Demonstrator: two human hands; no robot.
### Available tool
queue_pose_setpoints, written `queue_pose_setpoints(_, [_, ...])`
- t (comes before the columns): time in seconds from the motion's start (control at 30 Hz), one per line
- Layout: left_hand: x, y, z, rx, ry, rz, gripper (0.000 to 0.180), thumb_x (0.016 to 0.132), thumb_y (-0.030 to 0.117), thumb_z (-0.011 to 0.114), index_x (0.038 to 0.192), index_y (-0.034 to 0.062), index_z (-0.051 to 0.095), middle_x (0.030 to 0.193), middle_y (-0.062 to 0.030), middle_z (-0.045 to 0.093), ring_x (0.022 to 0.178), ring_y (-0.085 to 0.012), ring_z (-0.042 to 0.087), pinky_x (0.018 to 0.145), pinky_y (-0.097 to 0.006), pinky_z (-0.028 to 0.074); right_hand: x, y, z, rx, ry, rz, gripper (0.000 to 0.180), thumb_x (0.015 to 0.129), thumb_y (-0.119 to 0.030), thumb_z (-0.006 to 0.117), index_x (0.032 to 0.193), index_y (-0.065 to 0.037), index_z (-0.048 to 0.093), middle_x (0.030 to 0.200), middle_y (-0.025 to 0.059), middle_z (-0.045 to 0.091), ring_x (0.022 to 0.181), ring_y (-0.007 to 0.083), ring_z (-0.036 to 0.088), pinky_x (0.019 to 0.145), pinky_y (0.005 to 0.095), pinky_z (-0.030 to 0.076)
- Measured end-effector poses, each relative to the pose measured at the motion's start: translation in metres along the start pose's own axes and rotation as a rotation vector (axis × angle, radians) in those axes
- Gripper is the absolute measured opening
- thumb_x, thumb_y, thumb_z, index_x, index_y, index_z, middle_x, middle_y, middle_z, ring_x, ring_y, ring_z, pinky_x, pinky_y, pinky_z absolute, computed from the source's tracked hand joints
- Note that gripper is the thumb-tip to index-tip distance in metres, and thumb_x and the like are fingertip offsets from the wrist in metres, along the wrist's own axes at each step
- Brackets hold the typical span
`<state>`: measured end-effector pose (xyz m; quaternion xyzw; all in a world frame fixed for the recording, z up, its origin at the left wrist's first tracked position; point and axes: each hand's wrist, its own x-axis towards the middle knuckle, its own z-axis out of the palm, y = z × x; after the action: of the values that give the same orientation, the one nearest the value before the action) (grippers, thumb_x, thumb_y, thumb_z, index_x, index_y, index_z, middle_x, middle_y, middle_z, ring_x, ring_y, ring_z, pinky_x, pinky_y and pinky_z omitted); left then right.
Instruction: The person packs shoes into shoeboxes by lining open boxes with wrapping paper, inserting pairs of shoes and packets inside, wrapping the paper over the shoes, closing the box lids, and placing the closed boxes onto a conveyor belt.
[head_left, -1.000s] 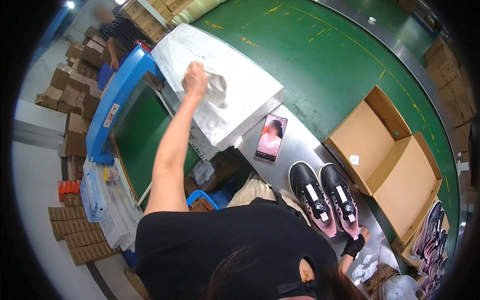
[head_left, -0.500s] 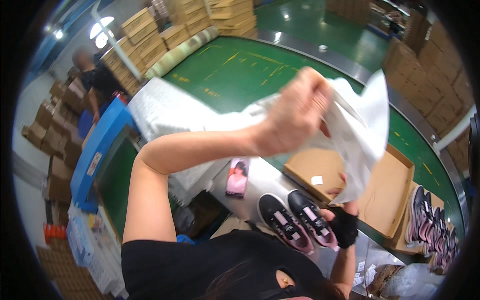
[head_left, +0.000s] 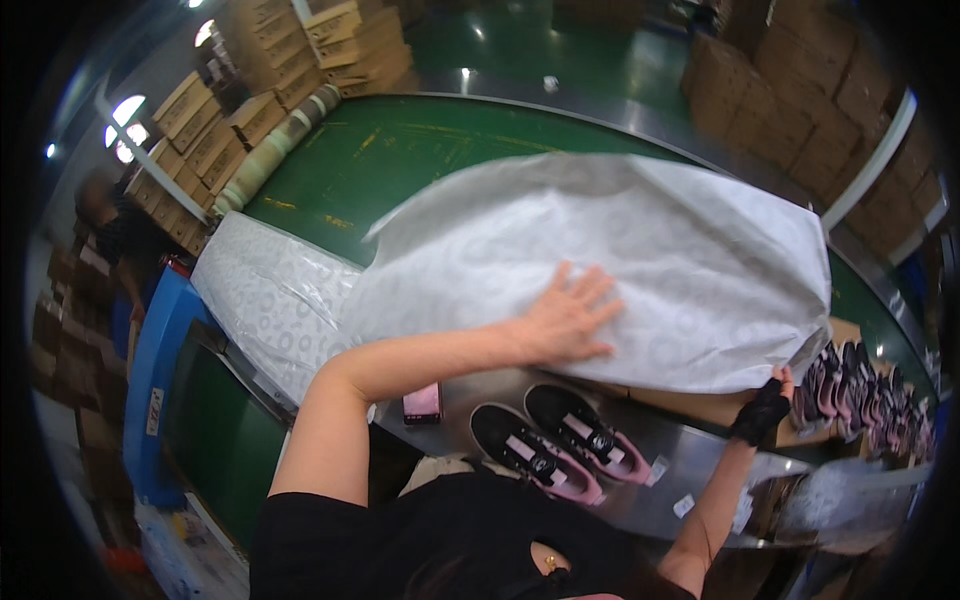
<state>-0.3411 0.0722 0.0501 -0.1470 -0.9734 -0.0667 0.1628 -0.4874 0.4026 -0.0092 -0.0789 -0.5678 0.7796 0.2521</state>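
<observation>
A large sheet of white patterned tissue paper [head_left: 690,260] billows across the open cardboard shoebox [head_left: 690,402] and hides most of it. On the sheet, my left hand [head_left: 572,315] lies with its fingers spread. My right hand [head_left: 768,405], in a black fingerless glove, pinches the sheet's near right corner. Closer to my body, a black sneaker with pink lining [head_left: 535,455] and its matching sneaker [head_left: 590,435] rest side by side on the metal tabletop [head_left: 480,388]. To my left lies a pile of the same patterned paper [head_left: 275,290].
A small pink box [head_left: 422,404] sits left of the sneakers. Several more sneakers [head_left: 865,395] line up at the right. Beyond runs a green conveyor belt [head_left: 430,140]. At left are a blue machine frame [head_left: 160,390] and a person [head_left: 125,235]. Cartons [head_left: 780,110] are stacked behind.
The bunched, lifted sheet has been spread out over the shoebox. My left hand has come down and opened onto it. My right hand has moved right, from the box to the sheet's corner.
</observation>
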Motion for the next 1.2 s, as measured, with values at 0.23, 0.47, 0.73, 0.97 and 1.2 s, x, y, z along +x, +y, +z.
queue_pose_setpoints(0.23, [-0.072, -0.100, 0.056, 0.307, -0.076, -0.441, 0.061, 0.076, 0.049, 0.049, 0.123, 0.0115, 0.041, 0.128, -0.0178, 0.034, 0.123, -0.0329, 0.024, 0.088, -0.064, 0.020, 0.073, 0.031, -0.156, -0.274, 0.217, -0.058, 0.030, 0.080, -0.013, 0.053, 0.108, -0.002, 0.047, 0.083, 0.0046, 0.053, 0.064, 0.0127, 0.050, 0.056, 0.0243, 0.043])
queue_pose_setpoints(0.47, [-0.104, -0.160, 0.096, -1.079, 0.204, -1.337, 0.068, 0.071, 0.041, 0.064, 0.117, -0.0040, 0.041, 0.112, -0.0173, 0.051, 0.101, -0.0298, 0.051, 0.084, -0.046, 0.040, -0.071, -0.058, -0.068, -1.230, -0.120, -0.853, 0.044, 0.074, -0.018, 0.062, 0.112, -0.001, 0.046, 0.107, 0.0164, 0.050, 0.102, 0.0298, 0.047, 0.088, 0.0372, 0.036])
queue_pose_setpoints(0.73, [-0.083, -0.108, 0.118, -1.385, 0.210, -1.042, 0.034, 0.079, 0.020, 0.061, 0.102, -0.0035, 0.053, 0.091, -0.0086, 0.060, 0.080, -0.0157, 0.057, 0.070, -0.029, 0.046, -0.254, -0.038, -0.053, -1.100, -1.446, -0.730, 0.010, 0.063, -0.010, 0.054, 0.069, -0.003, 0.058, 0.110, 0.0161, 0.048, 0.087, 0.0288, 0.050, 0.074, 0.0406, 0.042])
queue_pose_setpoints(0.97, [-0.096, -0.128, 0.085, -0.944, 0.364, -0.795, 0.028, 0.080, 0.021, 0.057, 0.094, -0.0030, 0.055, 0.080, -0.0123, 0.062, 0.072, -0.0163, 0.058, 0.064, -0.029, 0.045, -0.223, -0.080, 0.027, -0.511, -1.445, 0.036, 0.019, 0.067, -0.017, 0.067, 0.073, -0.002, 0.058, 0.096, 0.0128, 0.053, 0.087, 0.0232, 0.053, 0.073, 0.0302, 0.044])
queue_pose_setpoints(1.2, [-0.081, -0.125, 0.009, -0.672, 0.313, -0.763, 0.024, 0.080, 0.021, 0.056, 0.092, 0.0004, 0.054, 0.070, -0.0113, 0.058, 0.064, -0.0179, 0.055, 0.060, -0.029, 0.043, -0.160, 0.005, 0.107, -0.598, -0.864, 0.069, 0.030, 0.073, -0.022, 0.063, 0.086, 0.005, 0.056, 0.096, 0.0117, 0.053, 0.082, 0.0173, 0.052, 0.074, 0.0276, 0.041])
